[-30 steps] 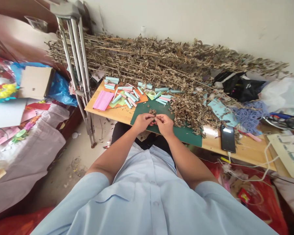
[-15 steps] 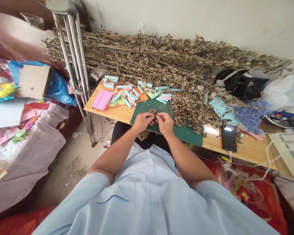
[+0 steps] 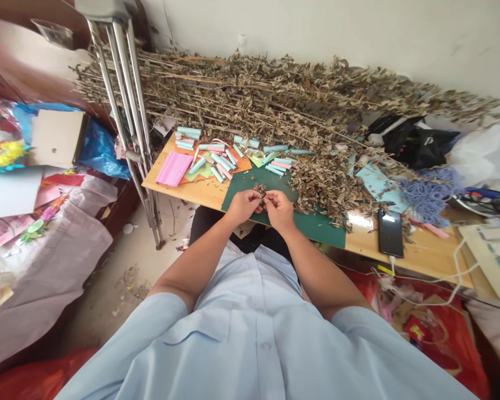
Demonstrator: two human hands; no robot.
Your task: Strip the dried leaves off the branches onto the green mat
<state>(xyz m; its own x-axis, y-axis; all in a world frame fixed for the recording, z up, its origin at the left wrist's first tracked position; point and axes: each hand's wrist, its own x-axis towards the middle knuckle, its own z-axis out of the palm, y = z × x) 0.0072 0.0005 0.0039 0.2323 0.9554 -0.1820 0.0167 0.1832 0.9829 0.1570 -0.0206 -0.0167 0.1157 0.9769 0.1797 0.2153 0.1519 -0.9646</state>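
My left hand (image 3: 244, 206) and my right hand (image 3: 279, 210) meet over the near edge of a green mat (image 3: 312, 225). Fingers of both are pinched together around something too small to make out, perhaps a bit of dried leaf. Just beyond the fingertips is a small clump of dried leaves (image 3: 259, 189). A larger heap of crumbled dried leaves (image 3: 323, 186) covers the mat's right part. Left of the mat are several rolled blue and pink paper tubes (image 3: 223, 162) and a folded pink sheet (image 3: 174, 169).
Long dried stalks (image 3: 250, 100) lie along the wall behind. A crutch (image 3: 127, 89) leans at the table's left end. To the right are a phone (image 3: 390, 232) with a cable, blue yarn (image 3: 429, 194) and a black bag (image 3: 429, 144).
My right hand has shifted slightly left, closer to my left hand. Both hands stay pinched, and the things on the table look the same.
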